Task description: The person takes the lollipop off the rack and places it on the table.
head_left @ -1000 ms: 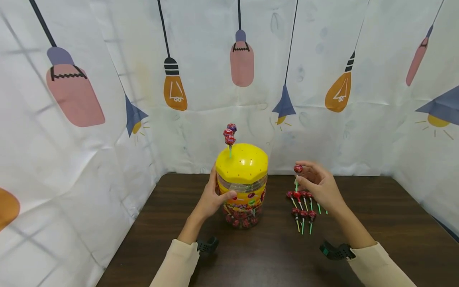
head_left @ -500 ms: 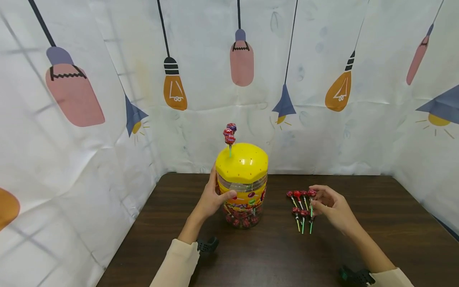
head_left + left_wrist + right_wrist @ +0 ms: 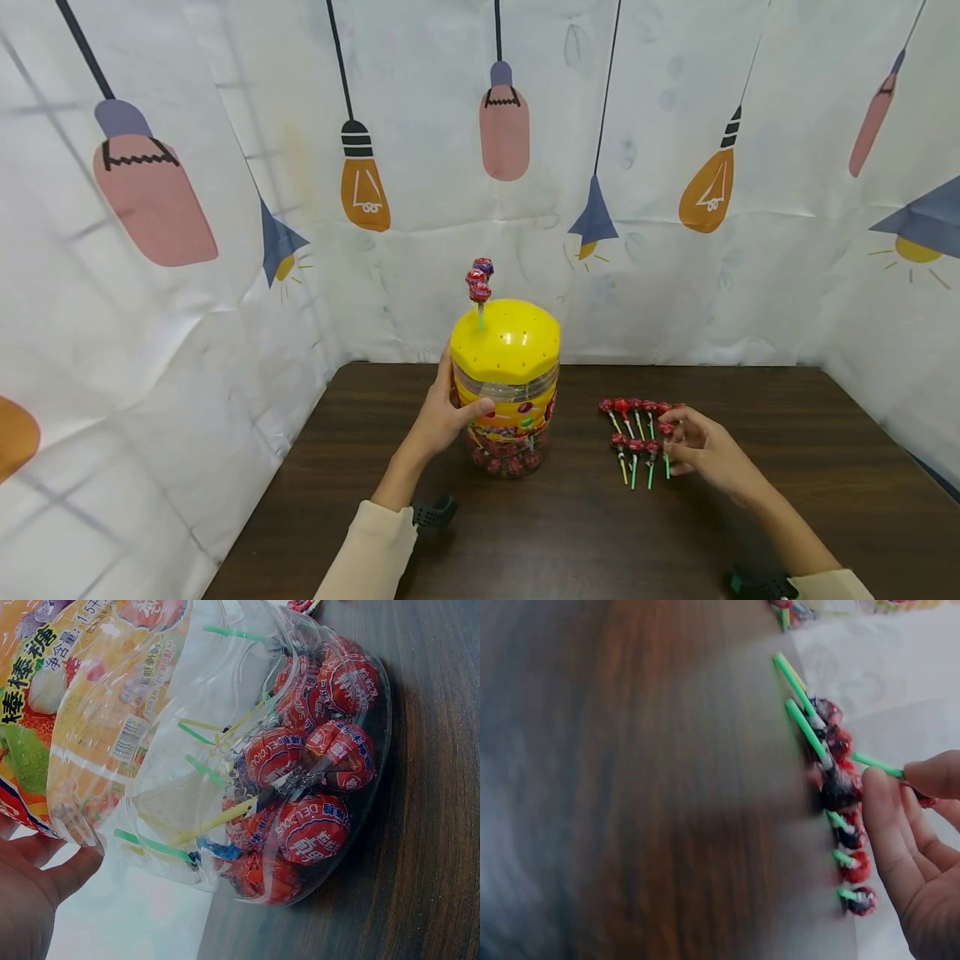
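Observation:
My left hand [image 3: 444, 417] grips the side of a clear plastic candy jar [image 3: 517, 414], thumb across its label. Red-wrapped lollipops [image 3: 322, 829] fill the jar's bottom in the left wrist view. Its yellow lid [image 3: 517, 337] is dotted with small holes, and a few lollipops [image 3: 480, 287] stand upright at its left side. With thumb and fingertips, my right hand [image 3: 705, 450] pinches a lollipop [image 3: 665, 428] by its green stick [image 3: 877, 764], at the right end of the nearer row. Two rows of lollipops [image 3: 635, 447] lie on the table, the farther row partly behind my fingers.
The dark wooden table [image 3: 570, 533] carries the jar left of the lollipop rows. A white curtain [image 3: 420, 300] printed with lamps hangs right behind the table's far edge and along the sides.
My right hand has brought the lollipop down from above the farther row, moving right and nearer, to the end of the nearer row. The left hand and jar have stayed put.

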Tool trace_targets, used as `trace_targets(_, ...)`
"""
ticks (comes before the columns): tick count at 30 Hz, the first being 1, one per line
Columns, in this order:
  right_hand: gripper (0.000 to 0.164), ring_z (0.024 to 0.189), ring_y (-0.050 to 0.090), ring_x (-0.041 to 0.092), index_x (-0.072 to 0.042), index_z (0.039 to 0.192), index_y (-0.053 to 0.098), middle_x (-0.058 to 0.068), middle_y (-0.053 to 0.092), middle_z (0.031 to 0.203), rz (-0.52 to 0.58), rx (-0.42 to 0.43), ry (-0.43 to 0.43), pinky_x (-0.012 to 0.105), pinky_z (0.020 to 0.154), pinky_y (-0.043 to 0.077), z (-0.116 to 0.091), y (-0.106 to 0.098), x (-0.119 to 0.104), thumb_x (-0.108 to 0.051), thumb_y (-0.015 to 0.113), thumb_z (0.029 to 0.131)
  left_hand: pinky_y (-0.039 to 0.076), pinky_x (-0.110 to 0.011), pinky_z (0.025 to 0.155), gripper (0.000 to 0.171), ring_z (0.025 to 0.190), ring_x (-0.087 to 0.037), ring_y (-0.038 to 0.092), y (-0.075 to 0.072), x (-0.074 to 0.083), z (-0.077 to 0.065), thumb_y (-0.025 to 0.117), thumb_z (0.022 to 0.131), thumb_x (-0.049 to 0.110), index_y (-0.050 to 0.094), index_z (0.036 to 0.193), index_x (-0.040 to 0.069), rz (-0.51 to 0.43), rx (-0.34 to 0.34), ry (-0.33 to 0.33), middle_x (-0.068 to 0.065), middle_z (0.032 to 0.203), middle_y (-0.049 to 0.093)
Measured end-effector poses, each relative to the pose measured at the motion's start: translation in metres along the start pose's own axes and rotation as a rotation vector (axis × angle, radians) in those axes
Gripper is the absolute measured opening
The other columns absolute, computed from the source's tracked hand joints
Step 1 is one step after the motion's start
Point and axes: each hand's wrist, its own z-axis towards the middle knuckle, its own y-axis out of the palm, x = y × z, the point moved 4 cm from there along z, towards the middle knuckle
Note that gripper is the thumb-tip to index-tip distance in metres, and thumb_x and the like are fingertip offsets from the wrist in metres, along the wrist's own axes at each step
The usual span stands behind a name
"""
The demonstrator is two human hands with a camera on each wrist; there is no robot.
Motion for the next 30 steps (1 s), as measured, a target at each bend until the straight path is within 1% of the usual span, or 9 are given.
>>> trace_targets(6,0.048,0.087,0.068,0.020,0.007,0.140,0.041,0.018,0.057,0.098,-0.017,-0.060,0.035,0.040,0.073,0.064,0.000,-0.007,0.008,-0.011,0.063,0.101,0.054,-0.043,0.102,0.103,0.128,-0.025,0.059,0.001,0.002,0.000,0.074,0.094,0.038,-0.002,0.163,0.041,-0.003,-0.001,0.004,-0.007,0.149,0.049)
trace_targets(12,0.050,0.087,0.070,0.022,0.009,0.140,0.041,0.018,0.062,0.099,-0.030,-0.112,0.085,0.039,0.073,0.063,0.001,-0.010,0.014,-0.013,0.063,0.101,0.054,-0.042,0.103,0.102,0.127,-0.025,0.059,-0.001,0.000,0.000,0.074,0.094,0.036,-0.001,0.164,0.040,0.006,0.004,0.014,-0.007,0.149,0.049)
trace_targets(16,0.053,0.086,0.071,0.024,0.009,0.141,0.042,0.016,0.066,0.099,-0.033,-0.125,0.132,0.039,0.072,0.063,0.001,-0.011,0.017,-0.015,0.065,0.100,0.054,-0.042,0.103,0.102,0.128,-0.025,0.058,-0.001,0.001,0.000,0.074,0.094,0.036,0.000,0.164,0.039,0.018,0.008,0.018,-0.007,0.150,0.048)
trace_targets(19,0.052,0.082,0.070,0.024,0.008,0.139,0.044,0.013,0.068,0.096,-0.056,-0.128,0.166,0.039,0.070,0.063,0.000,-0.011,0.019,-0.017,0.066,0.100,0.054,-0.043,0.103,0.102,0.127,-0.026,0.059,0.000,0.002,0.000,0.074,0.095,0.035,0.000,0.164,0.039,0.010,0.001,0.024,-0.008,0.150,0.049)
trace_targets(25,0.044,0.076,0.065,0.023,0.007,0.133,0.051,0.011,0.068,0.091,-0.118,-0.146,0.183,0.038,0.066,0.061,-0.002,-0.009,0.020,-0.017,0.066,0.100,0.055,-0.041,0.102,0.102,0.127,-0.026,0.059,0.000,0.000,0.000,0.074,0.095,0.033,0.000,0.164,0.039,-0.002,-0.004,0.024,-0.009,0.149,0.049)
trace_targets(30,0.042,0.075,0.064,0.021,0.006,0.131,0.053,0.011,0.067,0.090,-0.135,-0.154,0.191,0.038,0.064,0.061,-0.002,-0.006,0.020,-0.017,0.067,0.099,0.055,-0.041,0.102,0.102,0.127,-0.027,0.059,0.000,0.000,-0.001,0.074,0.094,0.037,-0.001,0.164,0.040,0.011,0.001,0.016,-0.007,0.148,0.049)
